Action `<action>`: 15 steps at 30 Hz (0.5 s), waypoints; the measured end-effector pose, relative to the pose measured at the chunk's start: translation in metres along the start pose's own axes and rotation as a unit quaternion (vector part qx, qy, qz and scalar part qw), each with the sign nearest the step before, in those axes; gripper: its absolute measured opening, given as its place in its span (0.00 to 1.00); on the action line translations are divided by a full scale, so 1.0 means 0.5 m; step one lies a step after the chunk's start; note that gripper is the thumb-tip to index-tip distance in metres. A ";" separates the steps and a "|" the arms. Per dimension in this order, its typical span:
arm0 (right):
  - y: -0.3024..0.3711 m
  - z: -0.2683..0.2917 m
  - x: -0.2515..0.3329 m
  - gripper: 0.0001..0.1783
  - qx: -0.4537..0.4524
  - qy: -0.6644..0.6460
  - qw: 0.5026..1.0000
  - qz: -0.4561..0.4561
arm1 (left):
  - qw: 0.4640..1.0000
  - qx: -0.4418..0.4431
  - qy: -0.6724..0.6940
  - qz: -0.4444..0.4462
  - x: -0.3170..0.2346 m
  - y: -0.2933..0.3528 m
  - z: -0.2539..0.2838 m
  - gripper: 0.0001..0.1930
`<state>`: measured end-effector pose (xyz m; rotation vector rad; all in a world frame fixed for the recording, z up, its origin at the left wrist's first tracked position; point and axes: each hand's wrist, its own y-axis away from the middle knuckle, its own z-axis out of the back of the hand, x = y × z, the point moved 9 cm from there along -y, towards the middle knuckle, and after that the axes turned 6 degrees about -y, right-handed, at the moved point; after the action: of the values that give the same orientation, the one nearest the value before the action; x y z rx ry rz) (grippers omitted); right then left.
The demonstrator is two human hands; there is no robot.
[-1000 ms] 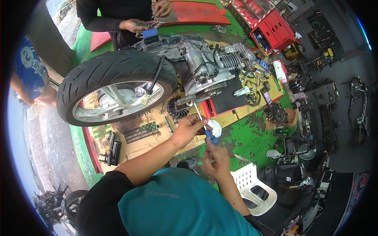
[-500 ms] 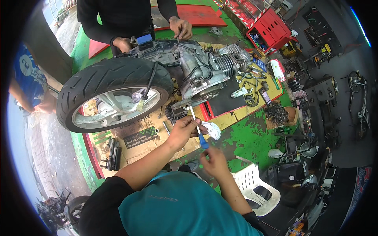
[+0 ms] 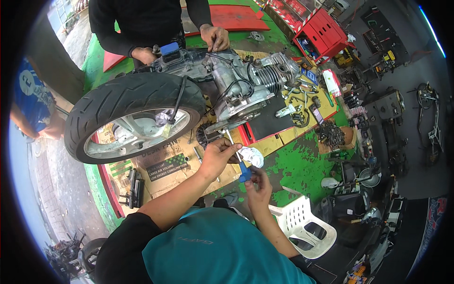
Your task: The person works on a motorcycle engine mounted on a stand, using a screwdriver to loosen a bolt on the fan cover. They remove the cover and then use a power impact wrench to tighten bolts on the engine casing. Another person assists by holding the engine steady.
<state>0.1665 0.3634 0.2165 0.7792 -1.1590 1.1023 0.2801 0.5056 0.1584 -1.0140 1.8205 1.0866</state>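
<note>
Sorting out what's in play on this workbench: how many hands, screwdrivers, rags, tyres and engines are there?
Hands: 4, the person's left hand, right hand, and a co-worker's two hands
Screwdriver: 1
White rag: 1
Tyre: 1
Engine: 1
Total: 8

screwdriver (image 3: 244, 171): blue handle
rag (image 3: 252, 155): white
tyre (image 3: 127, 102): black, silver rim
floor (image 3: 293, 165): green, worn patches
toolbox (image 3: 326, 28): red
chair (image 3: 302, 225): white
cardboard (image 3: 161, 163): tan, printed
</note>
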 end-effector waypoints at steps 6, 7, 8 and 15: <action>-0.009 -0.031 -0.073 0.26 0.031 -0.222 0.961 -0.160 | 0.993 0.065 0.096 0.029 0.001 0.023 -0.033 0.13; -0.001 -0.041 -0.107 0.30 -0.005 -0.328 0.915 -0.235 | 0.988 0.096 0.118 0.030 -0.003 0.038 -0.052 0.13; 0.008 -0.054 -0.125 0.29 0.030 -0.345 0.895 -0.282 | 0.982 0.126 0.140 0.031 -0.005 0.049 -0.067 0.14; 0.024 -0.042 -0.046 0.20 0.188 0.006 0.975 -0.120 | 0.991 0.125 -0.053 0.023 -0.004 0.033 -0.044 0.16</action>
<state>0.1611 0.3804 0.1882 1.1723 -0.8260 1.1320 0.2617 0.4910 0.1728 -0.7569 1.8463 0.8947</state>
